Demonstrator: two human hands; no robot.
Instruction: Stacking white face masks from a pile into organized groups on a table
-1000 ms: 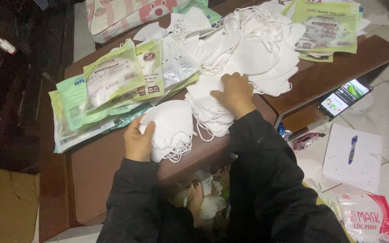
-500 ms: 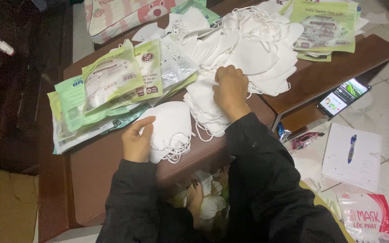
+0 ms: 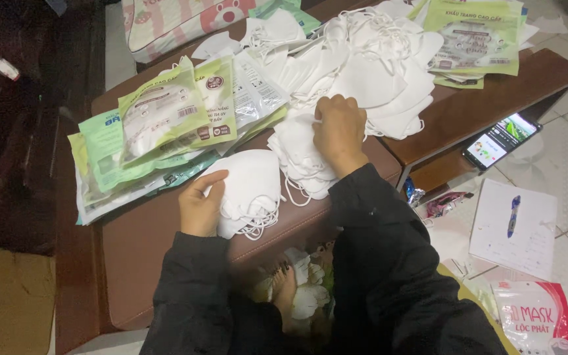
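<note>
Left hand (image 3: 200,209), fingers curled, gripping a small stack of white face masks (image 3: 250,190) by its left edge on a brown table (image 3: 146,250). Right hand (image 3: 340,131), fingers bent, pinching the top of a second stack of masks (image 3: 297,154) just beneath it. Beyond the right hand, a loose heap of white masks (image 3: 369,66). Beyond the left hand, green mask packets (image 3: 159,121).

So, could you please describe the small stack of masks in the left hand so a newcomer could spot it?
On the brown table, near its front edge, the left hand grips a neat stack of white masks. Unlike the loose white heap further back, it is squared, with ear loops dangling below.
</note>
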